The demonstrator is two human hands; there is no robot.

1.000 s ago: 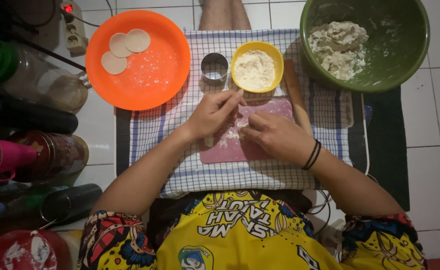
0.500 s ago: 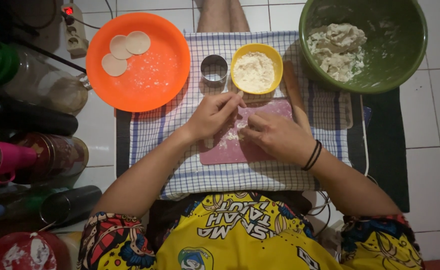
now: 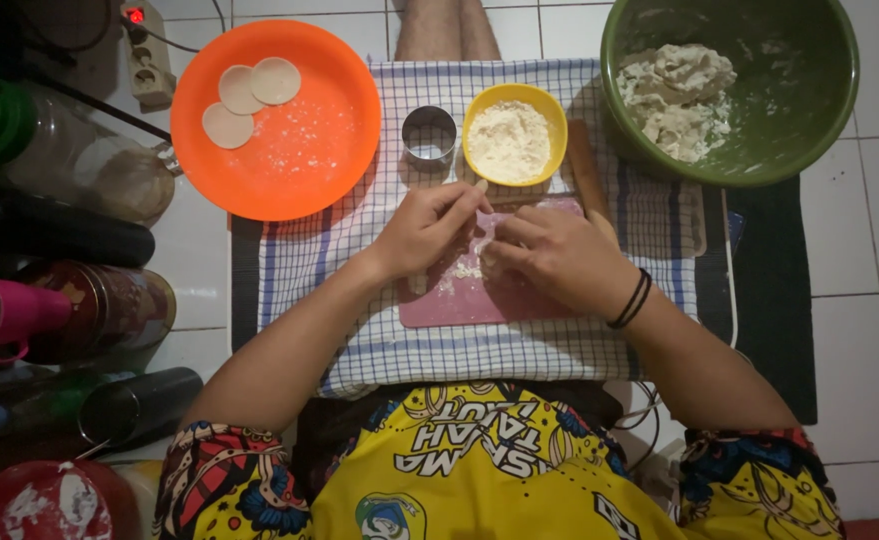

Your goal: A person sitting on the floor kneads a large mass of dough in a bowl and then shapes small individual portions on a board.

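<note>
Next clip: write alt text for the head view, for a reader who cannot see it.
Seen from above, a person's left hand and right hand meet over a floured pink board on a checked cloth. Beyond them stand a yellow bowl of flour, a metal ring cutter, an orange plate with three dough discs and a green bowl of dough.

Pale dough (image 3: 471,268), dusted with flour, lies flat on the pink board (image 3: 459,305), mostly hidden under fingers
</note>
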